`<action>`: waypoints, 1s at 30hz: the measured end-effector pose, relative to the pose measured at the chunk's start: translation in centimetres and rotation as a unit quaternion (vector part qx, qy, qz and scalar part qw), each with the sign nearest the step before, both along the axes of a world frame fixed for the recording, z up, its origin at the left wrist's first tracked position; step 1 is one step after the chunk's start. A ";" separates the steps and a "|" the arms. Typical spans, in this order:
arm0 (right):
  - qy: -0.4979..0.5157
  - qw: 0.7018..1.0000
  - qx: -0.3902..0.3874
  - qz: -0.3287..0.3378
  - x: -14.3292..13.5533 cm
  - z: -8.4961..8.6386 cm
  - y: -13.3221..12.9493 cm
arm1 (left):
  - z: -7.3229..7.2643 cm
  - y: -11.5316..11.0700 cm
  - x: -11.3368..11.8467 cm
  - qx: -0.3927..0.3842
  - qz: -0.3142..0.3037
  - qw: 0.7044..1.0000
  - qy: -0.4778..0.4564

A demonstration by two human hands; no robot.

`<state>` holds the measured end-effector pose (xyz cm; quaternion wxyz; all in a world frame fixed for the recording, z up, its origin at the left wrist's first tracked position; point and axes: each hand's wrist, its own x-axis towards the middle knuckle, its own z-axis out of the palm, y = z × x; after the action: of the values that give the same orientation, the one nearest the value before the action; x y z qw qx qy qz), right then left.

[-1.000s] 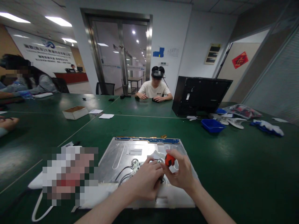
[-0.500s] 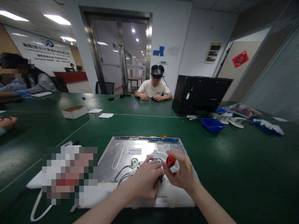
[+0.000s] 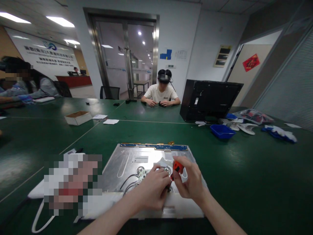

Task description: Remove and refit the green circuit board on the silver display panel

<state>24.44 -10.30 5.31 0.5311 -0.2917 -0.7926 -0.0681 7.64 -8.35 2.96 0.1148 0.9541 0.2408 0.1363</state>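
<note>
A metal display panel [image 3: 112,169] lies flat in front of me, with a blue circuit strip [image 3: 154,147] along its far edge. Near the panel's middle sits a small pale green circuit board [image 3: 143,175] with black cables [image 3: 127,181] running from it. My left hand [image 3: 155,184] rests over this board, its fingers curled down; what they pinch, if anything, is hidden. Between the thumb and fingers of my right hand [image 3: 192,179] is the red and black handle of a screwdriver [image 3: 178,166], tilted, its tip hidden beside my left fingers.
Left of the panel lies a white object [image 3: 36,191] with a cable loop, partly pixelated. Farther off are an open cardboard box [image 3: 78,118], a blue tray [image 3: 223,131], a large black monitor [image 3: 210,99] and gloves [image 3: 280,133]. A person [image 3: 161,91] sits across the green table.
My right fingers have shifted around the screwdriver handle, which has turned and moved slightly left. My left hand stays in place. Another person's hand has almost left the view at the left edge.
</note>
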 end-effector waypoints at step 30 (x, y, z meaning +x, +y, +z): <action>-0.014 0.997 0.043 -0.064 0.0 0.1 -0.1 | -0.2 0.0 0.0 -0.001 0.003 1.000 -0.013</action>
<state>24.44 -10.43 5.42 0.5267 -0.3183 -0.7757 -0.1398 7.67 -8.34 2.75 0.1186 0.9515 0.2419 0.1486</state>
